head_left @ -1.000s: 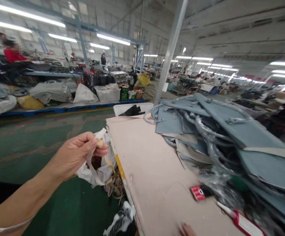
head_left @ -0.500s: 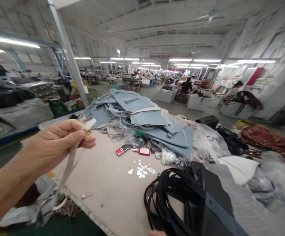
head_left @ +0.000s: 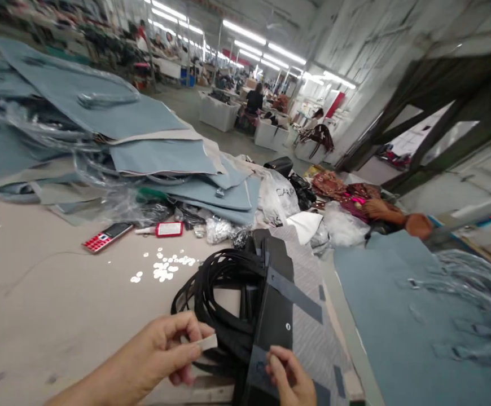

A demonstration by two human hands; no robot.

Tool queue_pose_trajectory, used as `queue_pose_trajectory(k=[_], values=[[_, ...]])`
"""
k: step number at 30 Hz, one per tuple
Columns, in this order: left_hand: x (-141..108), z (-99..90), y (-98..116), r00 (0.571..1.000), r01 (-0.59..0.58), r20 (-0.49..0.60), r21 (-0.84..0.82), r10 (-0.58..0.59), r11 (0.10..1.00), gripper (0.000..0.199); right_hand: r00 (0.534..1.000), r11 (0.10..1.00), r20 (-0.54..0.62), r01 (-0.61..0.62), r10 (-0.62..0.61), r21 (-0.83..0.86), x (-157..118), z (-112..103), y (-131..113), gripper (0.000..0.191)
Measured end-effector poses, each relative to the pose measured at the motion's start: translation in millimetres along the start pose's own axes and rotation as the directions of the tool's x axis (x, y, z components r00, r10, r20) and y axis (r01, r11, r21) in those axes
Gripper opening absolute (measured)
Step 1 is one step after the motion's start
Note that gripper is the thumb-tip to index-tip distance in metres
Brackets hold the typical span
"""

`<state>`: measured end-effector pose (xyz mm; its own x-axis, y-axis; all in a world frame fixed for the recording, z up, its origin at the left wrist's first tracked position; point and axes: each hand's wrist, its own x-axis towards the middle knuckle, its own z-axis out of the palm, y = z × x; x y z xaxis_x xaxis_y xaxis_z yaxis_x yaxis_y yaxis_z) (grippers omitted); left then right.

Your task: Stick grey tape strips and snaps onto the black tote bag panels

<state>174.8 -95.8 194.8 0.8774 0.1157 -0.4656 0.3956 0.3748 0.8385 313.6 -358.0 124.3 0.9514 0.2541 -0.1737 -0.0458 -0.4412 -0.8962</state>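
Note:
My left hand (head_left: 171, 349) pinches a short pale strip (head_left: 206, 341) between thumb and fingers, low in the head view. My right hand (head_left: 290, 375) is to its right, over a black panel (head_left: 277, 301), with thumb and fingertips pressed together; whatever may be between them is too small to make out. A coil of black straps (head_left: 218, 287) lies just beyond my left hand. Small whitish discs (head_left: 163, 268) are scattered on the table (head_left: 68, 316) farther back.
A red phone (head_left: 108, 237) and a small red-and-white item (head_left: 169, 229) lie before stacked blue-grey panels (head_left: 152, 121). Plastic bags (head_left: 277, 194) stand behind the straps. More blue-grey material (head_left: 381, 282) is at right. People sit in the background.
The view has swung right and tilted. My left hand, with the pale strip, has moved closer to the black straps. My right hand has come fully into view from the lower edge.

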Motion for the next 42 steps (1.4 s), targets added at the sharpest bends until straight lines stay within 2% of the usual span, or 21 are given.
queue_pose_trajectory(k=[2,4,7,9,11,13,14,16,19,21,23,26,29,30,31,32,33,35,37,39,42], values=[[9.5,11.1,-2.5,0.994,0.075,0.084,-0.014,-0.073,0.997,0.045,0.999,0.997,0.028,-0.046,0.045,0.055,-0.8,-0.9,-15.2,0.052],[16.7,20.3,-2.9,0.984,0.103,0.149,-0.035,-0.097,0.994,0.042,0.995,0.993,0.091,-0.042,0.032,0.111,-4.4,4.4,-30.5,0.047],[25.9,32.3,-6.4,0.982,0.069,0.182,-0.059,-0.057,0.996,0.033,0.977,0.991,0.200,0.053,-0.078,0.126,-8.3,9.2,-43.1,0.036],[30.4,41.8,-11.8,0.986,0.052,0.161,-0.015,-0.049,0.999,0.029,0.950,0.987,0.269,0.152,-0.160,0.052,-6.7,0.5,-36.8,0.030],[33.8,53.0,-19.2,0.992,0.068,0.101,0.057,-0.073,0.996,0.027,0.946,0.965,0.236,0.247,-0.221,-0.089,-1.7,-20.0,-13.3,0.028],[37.1,65.0,-27.6,0.995,0.079,0.046,0.089,-0.084,0.993,0.026,0.959,0.915,0.058,0.281,-0.276,-0.288,5.4,-47.3,27.2,0.035],[39.0,71.0,-32.1,0.996,0.084,0.031,0.089,-0.087,0.993,0.027,0.951,0.884,-0.059,0.258,-0.304,-0.389,9.6,-60.7,51.7,0.043],[43.4,83.2,-40.6,0.994,0.097,0.035,0.079,-0.100,0.992,0.033,0.934,0.831,-0.179,0.173,-0.309,-0.529,19.6,-80.9,101.7,0.066],[50.4,102.8,-49.1,0.992,0.116,0.043,0.069,-0.119,0.991,0.034,0.946,0.771,-0.145,0.140,-0.289,-0.622,41.2,-86.1,154.6,0.077],[54.5,117.0,-50.2,0.994,0.112,0.008,0.058,-0.113,0.992,0.031,0.949,0.727,-0.059,0.197,-0.311,-0.658,60.6,-78.0,165.2,0.072],[58.1,130.7,-47.8,0.995,0.092,-0.045,0.057,-0.089,0.994,0.029,0.946,0.712,0.027,0.261,-0.322,-0.652,81.8,-71.1,158.3,0.067],[61.8,145.8,-40.6,0.993,0.050,-0.116,0.123,-0.036,0.991,0.027,0.950,0.747,0.098,0.294,-0.296,-0.596,107.0,-75.9,127.2,0.064],[63.6,151.8,-32.2,0.986,0.045,-0.168,0.271,0.001,0.962,0.025,0.940,0.813,0.070,0.325,-0.334,-0.483,109.2,-93.3,77.2,0.053],[64.1,152.1,-29.5,0.985,0.047,-0.171,0.332,0.012,0.942,0.025,0.932,0.844,0.088,0.356,-0.352,-0.400,103.8,-98.1,57.1,0.045],[64.6,152.0,-26.9,0.985,0.045,-0.168,0.396,0.024,0.917,0.025,0.930,0.884,0.154,0.364,-0.332,-0.292,96.1,-101.0,36.4,0.035],[65.3,151.5,-24.5,0.987,0.039,-0.158,0.460,0.039,0.887,0.025,0.913,0.913,0.264,0.365,-0.312,-0.182,87.0,-101.8,16.2,0.027],[66.0,150.7,-22.4,0.989,0.028,-0.140,0.520,0.053,0.854,0.025,0.869,0.911,0.353,0.402,-0.346,-0.096,77.3,-100.3,-2.3,0.020],[67.8,148.8,-19.6,0.993,-0.007,-0.088,0.616,0.078,0.787,0.025,0.766,0.857,0.449,0.515,-0.460,-0.001,59.7,-92.2,-30.7,0.013],[70.0,146.1,-19.2,0.994,-0.060,-0.027,0.672,0.106,0.738,0.021,0.680,0.785,0.491,0.619,-0.545,0.014,48.5,-81.0,-44.2,0.018],[72.4,142.2,-20.8,0.991,-0.109,0.019,0.704,0.134,0.701,0.019,0.645,0.748,0.518,0.664,-0.562,-0.016,44.6,-71.0,-44.8,0.021],[73.1,134.9,-23.5,0.986,-0.139,0.043,0.753,0.162,0.643,0.017,0.639,0.733,0.533,0.679,-0.554,-0.053,45.5,-61.8,-33.3,0.015]])
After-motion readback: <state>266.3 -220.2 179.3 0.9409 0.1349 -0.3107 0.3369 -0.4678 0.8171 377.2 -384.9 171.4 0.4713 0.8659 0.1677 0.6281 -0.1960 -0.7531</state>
